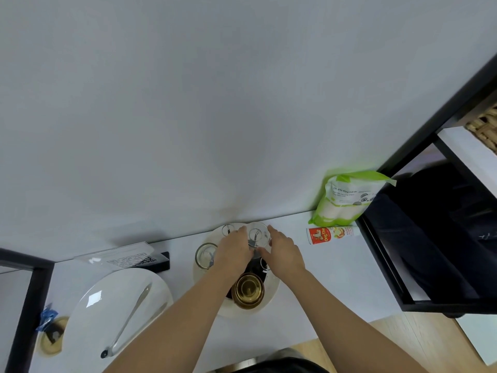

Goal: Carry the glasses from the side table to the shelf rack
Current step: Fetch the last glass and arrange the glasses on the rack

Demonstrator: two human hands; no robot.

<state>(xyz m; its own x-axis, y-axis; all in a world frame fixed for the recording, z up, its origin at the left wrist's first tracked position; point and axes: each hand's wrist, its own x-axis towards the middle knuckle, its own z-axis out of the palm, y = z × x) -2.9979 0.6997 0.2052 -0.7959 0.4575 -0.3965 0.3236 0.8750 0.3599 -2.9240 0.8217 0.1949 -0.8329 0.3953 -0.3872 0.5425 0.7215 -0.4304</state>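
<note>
Two bare forearms reach in from the lower edge, with no sleeves, watch, or jewellery showing; the left hand [233, 250] and right hand [285, 250] are ungloved; dark clothing shows at the bottom edge.

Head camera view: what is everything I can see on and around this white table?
Clear drinking glasses: three plainly visible, colourless, on the round tray.
Round white tray: one, mid-table by the wall.
Brass-coloured lidded pot: one, tray's near side.
Oval white plate: one, left.
Metal tongs: one, silver, on that plate.
Clear acrylic QR sign: one, behind the plate.
Red-and-white tube: one, lying on the table, right.
Green-and-white bag: one, against the wall.
Black shelf frame: one, right.
Left hand, right hand: both around the rear middle glass.
</note>
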